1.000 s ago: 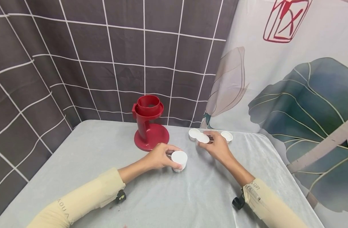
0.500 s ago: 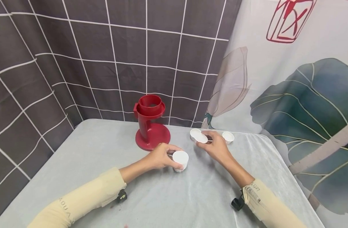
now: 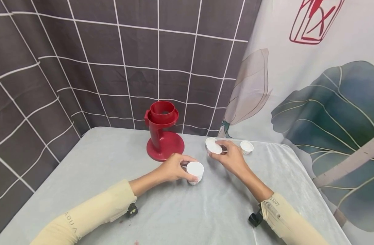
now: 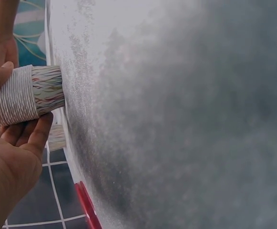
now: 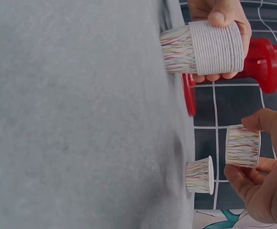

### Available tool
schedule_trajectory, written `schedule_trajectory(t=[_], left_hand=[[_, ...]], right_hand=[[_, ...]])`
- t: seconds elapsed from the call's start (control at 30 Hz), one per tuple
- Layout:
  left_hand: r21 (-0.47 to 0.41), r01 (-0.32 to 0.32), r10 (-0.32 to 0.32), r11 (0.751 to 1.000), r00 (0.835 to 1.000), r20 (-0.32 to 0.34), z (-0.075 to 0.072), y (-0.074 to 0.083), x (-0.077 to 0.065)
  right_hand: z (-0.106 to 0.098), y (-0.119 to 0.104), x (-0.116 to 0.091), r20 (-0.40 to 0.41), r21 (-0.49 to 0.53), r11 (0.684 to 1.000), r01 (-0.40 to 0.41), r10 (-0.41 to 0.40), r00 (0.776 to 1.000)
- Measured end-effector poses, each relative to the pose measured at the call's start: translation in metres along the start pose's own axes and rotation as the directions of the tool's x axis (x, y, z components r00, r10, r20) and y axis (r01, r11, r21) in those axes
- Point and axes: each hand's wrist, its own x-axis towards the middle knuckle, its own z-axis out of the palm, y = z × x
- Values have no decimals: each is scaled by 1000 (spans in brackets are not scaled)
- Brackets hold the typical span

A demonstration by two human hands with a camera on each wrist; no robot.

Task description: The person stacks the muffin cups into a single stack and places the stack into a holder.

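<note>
In the head view my left hand (image 3: 174, 168) grips a nested stack of white paper baking cups (image 3: 194, 168) near the middle of the table. The left wrist view shows the thumb and fingers round the layered rims (image 4: 16, 98), above a wall patterned with coloured wavy lines. My right hand (image 3: 234, 158) pinches a single paper baking cup (image 5: 243, 147) between thumb and fingers, raised off the table. From the head view it partly covers a standing baking cup (image 3: 209, 140). Another baking cup (image 3: 247, 146) stands right of the right hand.
A red stand (image 3: 165, 144) with a round base and a ring-shaped top stands behind the left hand. Grey cloth covers the table (image 3: 162, 211). A dark gridded curtain (image 3: 138, 81) hangs behind, with a leaf-patterned curtain (image 3: 324, 112) at the right.
The baking cup in my right hand has shifted slightly left, overlapping more of the standing cup. My left hand still holds the stack in about the same place. The head view has turned slightly.
</note>
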Motion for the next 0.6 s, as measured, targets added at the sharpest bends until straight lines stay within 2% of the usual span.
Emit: schedule_trajectory(t=[0.23,0.6], left_hand=[[-5,-9,9,1000,1000,5,-1,-1,1],[4,-9,9,1000,1000,0,-2,2,0]], right_hand=[[2,-4,-1,20,29,1000,-1,0,1000],[8,-16,-1,60,65,997,39,-43,997]])
